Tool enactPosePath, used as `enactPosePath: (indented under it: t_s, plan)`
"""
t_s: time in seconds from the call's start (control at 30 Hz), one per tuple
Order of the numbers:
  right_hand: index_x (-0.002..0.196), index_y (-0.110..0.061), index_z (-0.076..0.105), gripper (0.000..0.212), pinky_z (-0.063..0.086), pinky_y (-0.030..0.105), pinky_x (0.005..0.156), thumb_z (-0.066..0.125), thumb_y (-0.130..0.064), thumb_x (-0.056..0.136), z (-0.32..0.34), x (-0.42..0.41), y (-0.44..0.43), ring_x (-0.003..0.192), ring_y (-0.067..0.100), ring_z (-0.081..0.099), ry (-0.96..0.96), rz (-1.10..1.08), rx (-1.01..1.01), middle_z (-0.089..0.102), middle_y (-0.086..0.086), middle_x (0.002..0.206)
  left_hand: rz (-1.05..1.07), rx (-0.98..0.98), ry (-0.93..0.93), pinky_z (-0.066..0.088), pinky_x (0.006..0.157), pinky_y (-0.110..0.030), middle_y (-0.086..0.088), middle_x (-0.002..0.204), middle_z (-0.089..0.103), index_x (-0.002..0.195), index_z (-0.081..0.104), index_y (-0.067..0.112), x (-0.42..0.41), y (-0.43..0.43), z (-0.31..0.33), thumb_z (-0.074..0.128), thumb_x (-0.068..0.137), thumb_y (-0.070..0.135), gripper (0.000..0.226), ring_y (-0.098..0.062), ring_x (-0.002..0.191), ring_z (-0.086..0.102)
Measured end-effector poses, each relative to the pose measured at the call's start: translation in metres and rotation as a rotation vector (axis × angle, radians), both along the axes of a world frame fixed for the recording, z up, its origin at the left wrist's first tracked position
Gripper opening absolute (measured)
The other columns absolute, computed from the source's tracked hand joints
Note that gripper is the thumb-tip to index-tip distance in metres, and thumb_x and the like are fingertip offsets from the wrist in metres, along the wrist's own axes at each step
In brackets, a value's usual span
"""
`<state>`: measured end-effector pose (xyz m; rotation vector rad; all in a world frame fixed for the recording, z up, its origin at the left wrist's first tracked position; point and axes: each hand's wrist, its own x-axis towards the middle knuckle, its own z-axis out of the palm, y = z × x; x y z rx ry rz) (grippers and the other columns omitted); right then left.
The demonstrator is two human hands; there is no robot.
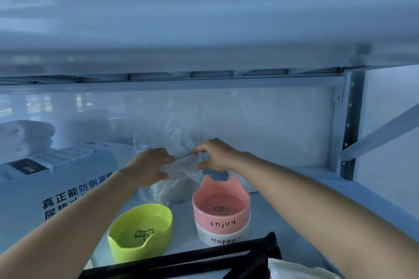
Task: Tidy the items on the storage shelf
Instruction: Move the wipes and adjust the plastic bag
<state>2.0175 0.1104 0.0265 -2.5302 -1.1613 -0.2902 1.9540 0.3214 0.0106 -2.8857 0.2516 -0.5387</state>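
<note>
A clear plastic bag point(174, 186) with pale contents stands at the back middle of the white shelf point(272, 213). My left hand point(150, 166) grips the bag's top from the left, and my right hand point(216, 154) pinches the same top edge from the right. In front of the bag, a pink cat-eared bowl point(221, 208) marked "Enjoy" is stacked in a white bowl point(223, 236) marked "Happy". A lime-green cat-eared bowl point(140, 231) sits to their left near the shelf's front edge.
A large white package point(56, 186) with printed Chinese text fills the left side, with folded white towels point(25, 136) behind it. A black frame point(181, 260) crosses the front edge. The upper shelf board point(204, 29) hangs low overhead. A metal upright point(350, 124) stands at right.
</note>
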Motion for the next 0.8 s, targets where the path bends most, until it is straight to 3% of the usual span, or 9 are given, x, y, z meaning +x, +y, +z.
enactPosePath:
  t_s: [0.13,0.33,0.53,0.8]
  plan:
    - [0.123,-0.015,0.059,0.049,0.035,0.029,0.100,0.073,-0.030,0.078,-0.006,-0.006,0.014,0.120,0.021,0.046,-0.087,0.031,-0.028,0.052,0.004,0.130,-0.022,-0.091,-0.007,0.030,0.097,-0.018,0.004,0.131,0.051,0.139,0.041,0.028,-0.006,0.013,-0.006,0.061,0.087,0.036,0.056,-0.014,0.122,0.047]
    - [0.115,-0.018,0.063,0.044,0.040,0.034,0.095,0.073,-0.038,0.076,-0.011,-0.008,0.017,0.113,0.022,0.045,-0.133,-0.039,0.011,0.057,0.000,0.119,-0.077,-0.224,-0.041,0.035,0.097,-0.020,0.006,0.128,0.054,0.134,0.049,0.028,-0.003,0.013,-0.010,0.066,0.085,0.023,0.052,-0.015,0.117,0.052]
    - [0.102,-0.022,0.066,0.040,0.045,0.032,0.085,0.075,-0.045,0.071,-0.009,-0.009,0.012,0.107,0.017,0.048,-0.150,-0.147,0.043,0.059,-0.003,0.108,-0.130,-0.231,-0.058,0.033,0.095,-0.019,0.008,0.129,0.053,0.133,0.050,0.031,0.008,0.005,-0.010,0.066,0.085,0.026,0.051,-0.014,0.118,0.051]
    - [0.102,-0.017,0.066,0.036,0.044,0.032,0.085,0.070,-0.042,0.076,-0.016,-0.020,0.025,0.109,0.023,0.046,-0.178,-0.244,0.077,0.056,0.000,0.113,-0.123,-0.180,-0.076,0.036,0.101,-0.029,0.003,0.135,0.050,0.139,0.042,0.028,0.008,0.006,-0.021,0.059,0.089,0.025,0.052,-0.016,0.124,0.046]
